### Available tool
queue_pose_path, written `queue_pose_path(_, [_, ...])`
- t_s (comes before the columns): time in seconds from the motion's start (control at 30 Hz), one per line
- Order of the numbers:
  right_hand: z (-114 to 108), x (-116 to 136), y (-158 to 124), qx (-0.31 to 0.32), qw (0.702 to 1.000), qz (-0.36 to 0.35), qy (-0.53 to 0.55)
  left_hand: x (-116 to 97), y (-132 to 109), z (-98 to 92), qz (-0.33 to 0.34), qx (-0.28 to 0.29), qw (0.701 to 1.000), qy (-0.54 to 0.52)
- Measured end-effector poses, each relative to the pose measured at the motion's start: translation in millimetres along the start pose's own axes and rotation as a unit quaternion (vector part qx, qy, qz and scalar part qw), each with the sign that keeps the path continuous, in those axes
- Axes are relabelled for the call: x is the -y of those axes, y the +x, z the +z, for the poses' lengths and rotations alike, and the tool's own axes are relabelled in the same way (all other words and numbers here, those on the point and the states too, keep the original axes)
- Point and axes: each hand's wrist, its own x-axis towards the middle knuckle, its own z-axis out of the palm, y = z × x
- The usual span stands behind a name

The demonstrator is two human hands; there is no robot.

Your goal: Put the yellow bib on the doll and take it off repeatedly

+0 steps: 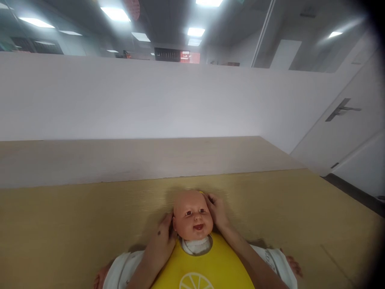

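A baby doll (192,214) lies on its back on the table, face up, dressed in white. A yellow bib (198,261) with a white citrus-slice print covers its chest, and a bit of yellow shows behind the top of its head. Against the head's left side is my left hand (164,237), closed, with its fingertips hidden behind the neck. My right hand (217,209) is on the other side, its curled fingers at the back of the head near that yellow bit. What the left fingers hold is out of sight.
The wooden table (75,216) carries the doll, whose arms spread out to both sides. A low white wall (135,96) with glass above stands behind it. At the right is a white door with a metal handle (341,109).
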Motion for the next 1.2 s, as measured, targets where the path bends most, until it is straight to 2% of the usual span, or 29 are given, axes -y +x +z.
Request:
queue_pose_path(0.4, [-4,3,-1,-0.009,1.0,-0.007,-0.025,-4,-1,-1.2,-0.005,0.017,0.999,0.051])
queue_pose_path(0.57, [-4,-6,1,-0.002,0.999,-0.004,-0.039,-6,-2,-0.8,0.001,0.021,0.997,0.077])
queue_pose_path(0.73, [-7,-10,4,-0.018,0.997,-0.007,-0.073,-8,-4,-0.7,-0.023,0.008,0.992,0.126])
queue_pose_path(0.8, [-8,-8,3,-0.017,0.996,-0.011,-0.084,-6,-5,-1.5,-0.025,-0.009,0.993,0.111])
queue_pose_path(0.9, [-9,-3,0,-0.017,0.995,-0.029,-0.097,0,-10,-5.2,-0.025,-0.076,0.995,0.056])
queue_pose_path(1.03, [-13,8,-2,-0.026,0.991,-0.058,-0.114,2,-23,-15.2,-0.071,-0.149,0.985,-0.054])
queue_pose_path(1.13, [-27,30,-5,-0.049,0.988,-0.097,-0.11,-2,-33,-23.3,-0.09,-0.195,0.969,-0.123])
queue_pose_path(1.2, [-41,54,-13,-0.069,0.987,-0.118,-0.087,-9,-39,-27.8,-0.068,-0.225,0.966,-0.108])
